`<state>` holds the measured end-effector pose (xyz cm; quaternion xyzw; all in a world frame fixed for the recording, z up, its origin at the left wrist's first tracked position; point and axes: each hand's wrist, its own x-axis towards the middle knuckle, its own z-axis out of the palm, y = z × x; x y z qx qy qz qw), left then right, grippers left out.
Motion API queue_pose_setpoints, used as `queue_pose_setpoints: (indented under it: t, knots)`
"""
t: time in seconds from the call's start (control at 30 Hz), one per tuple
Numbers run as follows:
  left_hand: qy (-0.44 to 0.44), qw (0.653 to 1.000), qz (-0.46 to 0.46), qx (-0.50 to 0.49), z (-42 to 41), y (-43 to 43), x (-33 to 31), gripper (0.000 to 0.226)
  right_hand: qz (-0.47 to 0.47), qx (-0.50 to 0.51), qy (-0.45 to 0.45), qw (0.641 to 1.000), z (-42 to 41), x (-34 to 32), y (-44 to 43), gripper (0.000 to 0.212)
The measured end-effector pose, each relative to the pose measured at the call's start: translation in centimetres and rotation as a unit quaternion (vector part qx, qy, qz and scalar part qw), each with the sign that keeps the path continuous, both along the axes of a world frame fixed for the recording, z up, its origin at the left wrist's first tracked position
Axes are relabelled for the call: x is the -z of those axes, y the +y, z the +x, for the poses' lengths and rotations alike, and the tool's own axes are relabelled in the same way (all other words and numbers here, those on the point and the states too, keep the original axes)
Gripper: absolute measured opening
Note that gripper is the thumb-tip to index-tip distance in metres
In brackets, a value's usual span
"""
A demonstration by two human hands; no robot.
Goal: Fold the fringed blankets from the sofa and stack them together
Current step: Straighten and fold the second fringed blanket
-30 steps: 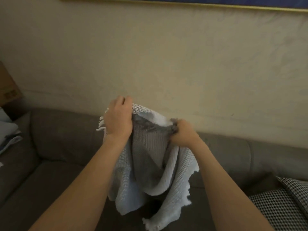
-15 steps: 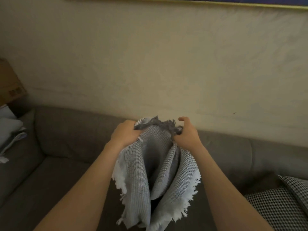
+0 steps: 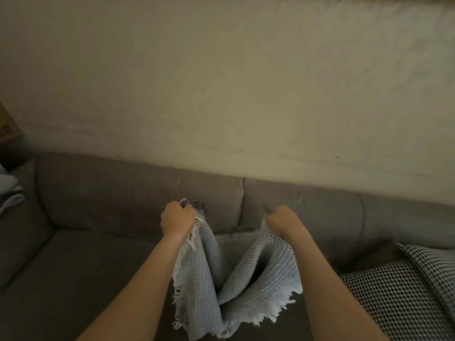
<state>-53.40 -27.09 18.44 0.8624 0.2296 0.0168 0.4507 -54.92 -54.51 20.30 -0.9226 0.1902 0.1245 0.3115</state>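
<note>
A pale blue-grey waffle-weave fringed blanket [image 3: 209, 286] hangs between my two fists above the seat of the grey sofa [image 3: 98, 267]. My left hand [image 3: 177, 219] is closed on its left top corner and my right hand [image 3: 283, 221] on its right top corner. Its middle sags in loose folds between my hands, and the white fringe dangles at the bottom edge. At the far left edge, more pale fabric [image 3: 9, 190] lies on the sofa arm; I cannot tell how it is folded.
A black-and-white houndstooth cushion [image 3: 403, 291] lies on the sofa seat at the right. The beige wall [image 3: 221, 94] rises behind the sofa back. A cardboard box corner [image 3: 7, 129] shows at the left edge.
My hands have dropped lower and moved apart, spreading the blanket's top edge. The view has tilted down toward the sofa.
</note>
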Motion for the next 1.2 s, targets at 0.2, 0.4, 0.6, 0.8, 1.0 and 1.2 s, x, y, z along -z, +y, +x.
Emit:
queue_pose_setpoints:
  t: [0.2, 0.4, 0.6, 0.8, 1.0, 1.2]
  knots:
    - [0.072, 0.980, -0.182, -0.025, -0.6, 0.1, 2.7, 0.041, 0.077, 0.074, -0.087, 0.991, -1.4, 1.4, 0.9, 0.040]
    - [0.080, 0.968, -0.170, 0.166, -2.1, -2.3, 2.0, 0.030, 0.235, -0.028, -0.089, 0.968, -2.3, 1.8, 4.0, 0.037]
    - [0.039, 0.932, -0.121, 0.340, -3.5, -2.9, 1.0, 0.054, 0.258, -0.135, -0.082, 0.953, -3.1, 1.1, 4.4, 0.030]
    - [0.035, 0.865, -0.063, 0.496, -2.6, -3.5, 1.0, 0.048, 0.222, -0.265, -0.125, 0.930, -3.1, 0.8, 4.1, 0.054]
    - [-0.053, 0.937, 0.033, 0.344, -2.4, -4.3, 1.4, 0.018, 0.162, -0.241, -0.144, 0.946, -2.5, 0.6, 3.3, 0.054]
    - [-0.069, 0.970, 0.049, 0.228, -1.7, -4.6, 2.4, 0.015, -0.021, -0.267, 0.017, 0.963, -1.6, -0.1, 1.3, 0.055]
